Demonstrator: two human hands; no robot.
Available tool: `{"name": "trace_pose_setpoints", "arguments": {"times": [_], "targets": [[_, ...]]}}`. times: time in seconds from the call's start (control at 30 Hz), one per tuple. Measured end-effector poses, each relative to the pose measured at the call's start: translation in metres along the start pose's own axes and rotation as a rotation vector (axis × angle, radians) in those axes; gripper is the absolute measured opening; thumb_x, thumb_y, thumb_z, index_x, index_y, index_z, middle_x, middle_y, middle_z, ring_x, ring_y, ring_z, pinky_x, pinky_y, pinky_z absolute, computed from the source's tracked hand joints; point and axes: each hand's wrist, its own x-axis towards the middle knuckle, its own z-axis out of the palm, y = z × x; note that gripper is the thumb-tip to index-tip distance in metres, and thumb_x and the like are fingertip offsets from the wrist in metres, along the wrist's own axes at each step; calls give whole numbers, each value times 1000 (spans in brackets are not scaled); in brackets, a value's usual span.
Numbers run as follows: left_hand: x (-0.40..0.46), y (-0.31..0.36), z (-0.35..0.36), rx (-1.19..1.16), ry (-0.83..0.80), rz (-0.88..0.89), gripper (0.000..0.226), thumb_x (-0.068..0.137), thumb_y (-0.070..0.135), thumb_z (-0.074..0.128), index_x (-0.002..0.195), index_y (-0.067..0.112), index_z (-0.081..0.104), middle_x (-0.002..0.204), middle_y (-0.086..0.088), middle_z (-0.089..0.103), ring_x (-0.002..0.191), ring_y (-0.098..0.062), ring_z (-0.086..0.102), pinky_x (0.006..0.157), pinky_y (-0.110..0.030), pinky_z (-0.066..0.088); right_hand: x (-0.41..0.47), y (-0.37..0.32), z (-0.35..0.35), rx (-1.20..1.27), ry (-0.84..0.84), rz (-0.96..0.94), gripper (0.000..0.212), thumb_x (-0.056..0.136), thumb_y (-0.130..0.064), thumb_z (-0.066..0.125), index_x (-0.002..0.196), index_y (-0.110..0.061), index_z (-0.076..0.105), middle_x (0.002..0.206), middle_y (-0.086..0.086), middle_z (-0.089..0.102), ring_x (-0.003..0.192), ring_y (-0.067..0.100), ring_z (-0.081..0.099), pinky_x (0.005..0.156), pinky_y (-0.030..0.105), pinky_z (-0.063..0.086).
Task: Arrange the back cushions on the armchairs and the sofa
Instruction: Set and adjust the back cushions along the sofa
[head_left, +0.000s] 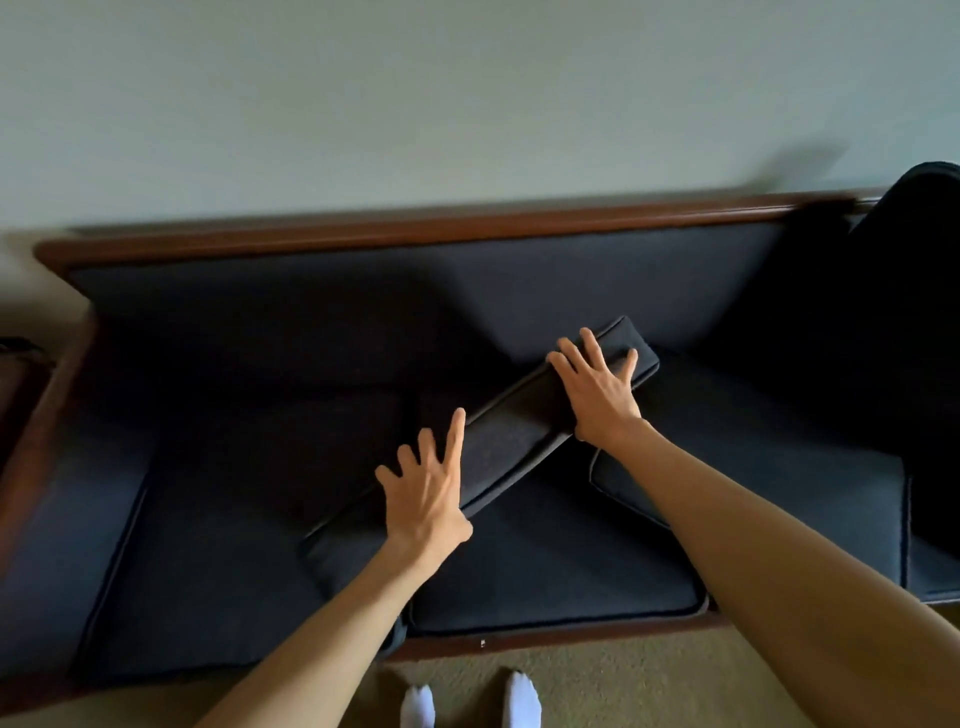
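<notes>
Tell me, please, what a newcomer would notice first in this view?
First, the two spread hands, left hand and right hand, laid flat on a dark back cushion lying slantwise across the sofa seat. Behind runs the sofa's wooden top rail against a pale wall; white socks show below.

Long dark navy fabric back cushion (498, 441): its broad face is lost in shadow and its lower-left end blends into the dark seat cushions, edge unclear. Spread left hand (428, 493) and right hand (597, 392) cover parts of its top edge; palms hidden. Wood-framed dark upholstered sofa (415, 231): left arm and right end cut by the frame edges, top rail motion-blurred at the right. Dark rounded cushion at far right (914, 312) cropped, shape unclear. White-socked feet (470, 701) cut off at the bottom.
</notes>
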Motion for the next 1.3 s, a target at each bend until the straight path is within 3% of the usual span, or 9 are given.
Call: {"name": "trace_pose_setpoints", "arguments": {"times": [0.1, 0.2, 0.3, 0.7, 0.87, 1.0, 1.3], "targets": [[8, -17, -3, 28, -24, -7, 118, 62, 29, 79, 149, 23, -1, 130, -5, 45, 108, -27, 49, 87, -48, 42, 1, -1, -8, -51, -9, -48, 105, 64, -37, 85, 149, -20, 25, 156, -2, 24, 152, 27, 2, 104, 83, 3], [18, -50, -15, -9, -51, 22, 110, 58, 24, 80, 143, 27, 10, 123, -1, 48, 106, -25, 52, 87, -49, 43, 5, -14, -19, -1, -6, -62, 95, 59, -44, 84, 138, -25, 35, 136, -7, 42, 140, 25, 25, 103, 83, 7], [24, -96, -26, -37, -80, 56, 110, 56, 24, 80, 143, 28, 12, 124, 1, 47, 108, -24, 51, 88, -50, 42, 12, -45, -31, 26, -7, -90, 91, 59, -50, 80, 135, -24, 36, 129, -8, 45, 131, 25, 34, 102, 83, 10], [19, -312, -53, 3, -147, 60, 119, 54, 33, 82, 150, 29, 12, 133, 2, 46, 117, -24, 49, 94, -54, 43, 74, -234, -81, 77, -57, -240, 94, 57, -53, 77, 136, -21, 37, 126, -6, 47, 127, 25, 41, 104, 83, 7], [15, -399, -54, 32, -177, 55, 119, 54, 34, 83, 150, 29, 12, 130, 4, 45, 115, -23, 49, 94, -51, 43, 91, -311, -88, 77, -61, -325, 100, 57, -66, 71, 140, -24, 34, 136, -4, 43, 130, 30, 37, 109, 77, 8], [25, -436, -55, 25, -185, 86, 118, 56, 34, 82, 150, 29, 12, 128, 5, 45, 114, -22, 48, 94, -49, 42, 108, -335, -92, 116, -14, -326, 95, 55, -68, 70, 134, -25, 39, 130, -6, 48, 123, 24, 47, 109, 70, 19], [100, -476, -73, 63, -140, 201, 117, 57, 33, 83, 151, 32, 12, 129, 6, 48, 114, -20, 48, 92, -47, 42, 146, -349, -114, 155, -17, -164, 88, 55, -64, 71, 127, -26, 40, 124, -9, 47, 120, 25, 44, 108, 71, 18]]}}
